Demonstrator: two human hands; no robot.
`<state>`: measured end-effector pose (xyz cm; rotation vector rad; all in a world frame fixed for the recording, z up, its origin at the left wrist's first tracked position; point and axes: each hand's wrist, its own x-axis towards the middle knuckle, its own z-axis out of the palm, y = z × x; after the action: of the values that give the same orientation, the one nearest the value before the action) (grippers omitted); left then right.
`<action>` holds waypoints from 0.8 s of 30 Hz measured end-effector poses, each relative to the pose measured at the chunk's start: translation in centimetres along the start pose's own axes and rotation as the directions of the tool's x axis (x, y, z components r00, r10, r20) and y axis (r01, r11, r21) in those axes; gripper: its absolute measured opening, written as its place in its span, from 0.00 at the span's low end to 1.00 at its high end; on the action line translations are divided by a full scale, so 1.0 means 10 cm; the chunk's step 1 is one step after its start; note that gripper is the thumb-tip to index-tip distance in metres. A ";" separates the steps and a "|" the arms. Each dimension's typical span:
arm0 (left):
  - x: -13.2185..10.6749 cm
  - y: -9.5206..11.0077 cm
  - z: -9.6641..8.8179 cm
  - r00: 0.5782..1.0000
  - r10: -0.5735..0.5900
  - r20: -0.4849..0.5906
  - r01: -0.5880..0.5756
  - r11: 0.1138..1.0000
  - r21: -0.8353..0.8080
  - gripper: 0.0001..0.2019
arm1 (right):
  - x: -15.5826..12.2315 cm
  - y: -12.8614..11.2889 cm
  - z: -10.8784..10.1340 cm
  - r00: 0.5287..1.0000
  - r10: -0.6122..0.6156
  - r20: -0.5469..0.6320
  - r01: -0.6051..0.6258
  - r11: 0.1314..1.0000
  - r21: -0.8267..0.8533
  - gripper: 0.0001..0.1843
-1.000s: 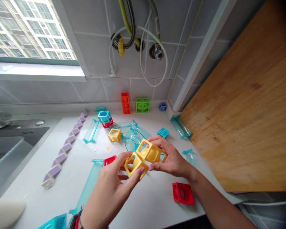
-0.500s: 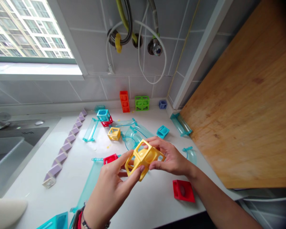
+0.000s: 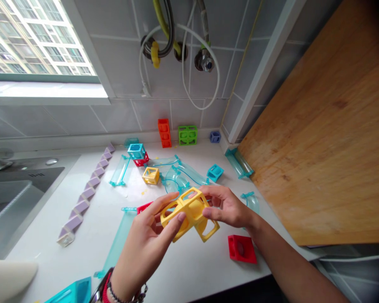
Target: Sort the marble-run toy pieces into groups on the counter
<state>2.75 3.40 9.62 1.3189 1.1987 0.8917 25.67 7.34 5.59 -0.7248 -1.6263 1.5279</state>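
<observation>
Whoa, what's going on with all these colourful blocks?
A person's left hand and right hand hold yellow blocks together above the white counter. A red block lies near the right arm. Behind, an orange tower and green blocks stand by the wall.

No text, label or number is legible.

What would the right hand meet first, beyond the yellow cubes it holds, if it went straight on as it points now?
Probably the left hand: its fingers hold the yellow cubes from the other side. Depth is hard to judge in one view.
</observation>
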 end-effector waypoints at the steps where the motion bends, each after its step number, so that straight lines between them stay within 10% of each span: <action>1: 0.00 0.00 0.00 1.000 0.001 -0.005 -0.001 1.000 -0.023 0.23 | -0.01 0.00 0.00 1.000 0.010 0.007 -0.010 0.999 0.031 0.19; 24: 0.00 -0.05 -0.04 0.997 -0.071 0.029 0.073 0.996 -0.048 0.26 | 0.01 -0.05 -0.01 0.996 0.082 0.023 -0.085 0.986 0.145 0.21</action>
<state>2.25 3.43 9.17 1.2371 1.1886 0.8441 25.75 7.37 6.09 -0.7097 -1.4944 1.6973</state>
